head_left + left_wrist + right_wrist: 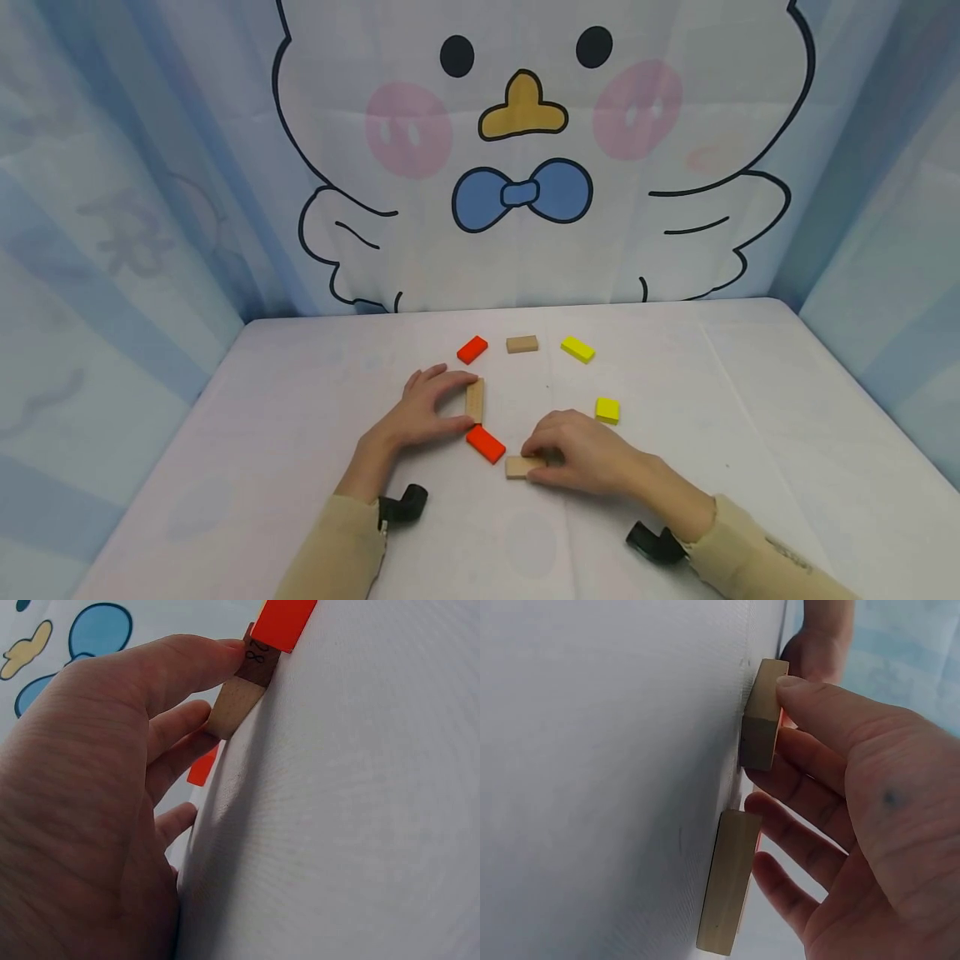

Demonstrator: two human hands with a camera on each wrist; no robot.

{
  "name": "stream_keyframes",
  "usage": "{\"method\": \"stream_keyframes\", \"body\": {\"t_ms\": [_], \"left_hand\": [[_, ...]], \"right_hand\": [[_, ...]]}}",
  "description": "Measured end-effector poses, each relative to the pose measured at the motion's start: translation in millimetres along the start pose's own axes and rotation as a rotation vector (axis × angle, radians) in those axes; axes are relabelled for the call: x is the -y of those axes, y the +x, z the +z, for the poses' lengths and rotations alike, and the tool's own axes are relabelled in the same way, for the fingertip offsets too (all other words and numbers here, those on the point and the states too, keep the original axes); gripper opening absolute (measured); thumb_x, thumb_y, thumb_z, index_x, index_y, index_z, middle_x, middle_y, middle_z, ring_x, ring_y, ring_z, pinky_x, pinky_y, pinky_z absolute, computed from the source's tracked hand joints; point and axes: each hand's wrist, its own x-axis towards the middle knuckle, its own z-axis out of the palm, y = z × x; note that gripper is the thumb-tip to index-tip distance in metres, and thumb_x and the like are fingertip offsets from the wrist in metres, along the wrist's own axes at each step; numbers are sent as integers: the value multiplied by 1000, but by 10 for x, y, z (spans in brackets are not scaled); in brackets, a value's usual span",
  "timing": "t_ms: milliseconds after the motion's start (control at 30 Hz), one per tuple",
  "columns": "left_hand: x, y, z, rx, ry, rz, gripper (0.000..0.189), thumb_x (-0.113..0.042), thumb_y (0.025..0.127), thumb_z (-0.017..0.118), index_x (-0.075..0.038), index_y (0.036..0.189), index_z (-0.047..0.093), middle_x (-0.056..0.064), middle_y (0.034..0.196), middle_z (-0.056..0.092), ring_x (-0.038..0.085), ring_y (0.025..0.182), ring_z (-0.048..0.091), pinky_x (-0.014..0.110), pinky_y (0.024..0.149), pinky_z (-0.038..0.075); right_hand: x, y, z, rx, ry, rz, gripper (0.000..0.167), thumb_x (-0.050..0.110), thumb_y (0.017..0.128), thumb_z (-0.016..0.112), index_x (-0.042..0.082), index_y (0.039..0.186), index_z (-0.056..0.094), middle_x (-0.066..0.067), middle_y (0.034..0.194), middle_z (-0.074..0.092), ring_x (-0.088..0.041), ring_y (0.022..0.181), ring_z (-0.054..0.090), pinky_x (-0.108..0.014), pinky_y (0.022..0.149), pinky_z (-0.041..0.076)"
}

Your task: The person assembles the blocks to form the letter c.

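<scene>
My left hand [423, 408] pinches a plain wooden block [475, 401] lengthwise, thumb at its near end and a fingertip at its far end. Dark digits mark the block's side in the left wrist view. Against its near end sits a red block [486, 444]. My right hand [581, 450] holds another wooden block [517, 467] between thumb and fingers, low at the table; the hand covers part of it. In the right wrist view, a second tan block [730, 881] lies beside my lower fingers; the head view does not show it clearly.
Farther back on the white-covered table [712, 433] lie a red block [472, 350], a wooden block [522, 344] and a yellow block [577, 349]. One more yellow block [607, 410] is just beyond my right hand. A printed curtain [525, 258] hangs behind the table.
</scene>
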Motion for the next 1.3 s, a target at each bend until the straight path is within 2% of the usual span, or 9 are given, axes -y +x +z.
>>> {"method": "stream_keyframes", "body": {"t_ms": [367, 833, 1300], "left_hand": [[6, -12, -4, -6, 3, 1, 62, -41, 88, 72, -20, 145, 56, 0, 151, 49, 32, 149, 21, 58, 119, 1], [20, 12, -3, -1, 12, -4, 62, -40, 88, 72, -21, 145, 56, -1, 151, 49, 32, 149, 21, 58, 119, 1], [24, 36, 1, 5, 13, -14, 63, -40, 88, 72, -21, 145, 56, 0, 152, 48, 32, 149, 21, 58, 119, 1]], "right_hand": [[13, 41, 19, -17, -25, 10, 19, 26, 89, 79, 16, 106, 77, 13, 100, 68, -7, 96, 61, -37, 92, 51], [-10, 57, 23, -5, 8, 55, 22, 26, 90, 78, 17, 110, 77, 14, 102, 67, -8, 96, 59, -37, 91, 51], [-19, 48, 8, -21, 24, 65, 25, 27, 91, 77, 16, 113, 76, 13, 105, 68, -10, 100, 60, -39, 93, 51]]}}
